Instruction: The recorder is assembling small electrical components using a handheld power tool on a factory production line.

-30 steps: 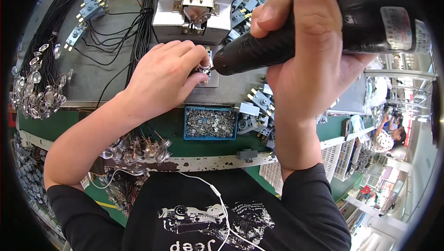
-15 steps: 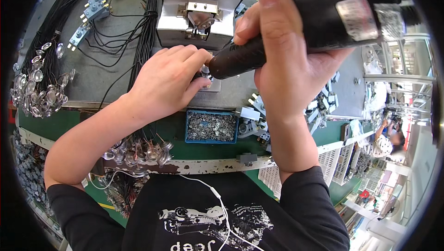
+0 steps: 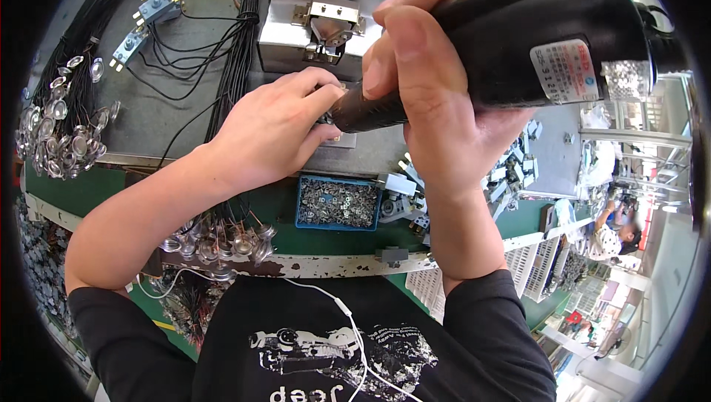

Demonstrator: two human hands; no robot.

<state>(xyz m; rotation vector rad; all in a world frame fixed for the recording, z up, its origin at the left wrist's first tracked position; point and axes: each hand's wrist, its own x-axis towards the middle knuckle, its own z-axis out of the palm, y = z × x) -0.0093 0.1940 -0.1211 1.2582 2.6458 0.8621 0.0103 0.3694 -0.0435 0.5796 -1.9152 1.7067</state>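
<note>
A black power screwdriver point(image 3: 503, 39) lies across my right hand point(image 3: 448, 109), whose fingers and thumb wrap its body. Its narrow front end points left and reaches the fingertips of my left hand point(image 3: 270, 124). The thumb and fingers of that left hand are pinched round a small part at a flat metal plate point(image 3: 342, 141) on the bench. Both the part and the screwdriver's tip are mostly hidden by the fingers and the tool. Just beyond my left hand is a metal clamp-like mechanism point(image 3: 329, 28) fixed to a white housing.
A blue tray point(image 3: 337, 228) of small metal pieces sits in front of my hands. Black cables point(image 3: 237, 54) run along the left, with grey switch units point(image 3: 159, 6) and round metal discs point(image 3: 55, 132). More grey units point(image 3: 511, 172) are piled on the right. Another person point(image 3: 611, 239) is farther right.
The screwdriver and my right hand have shifted slightly down and left, nearer my left fingers. My left hand keeps its pinch. The whole view has moved a little.
</note>
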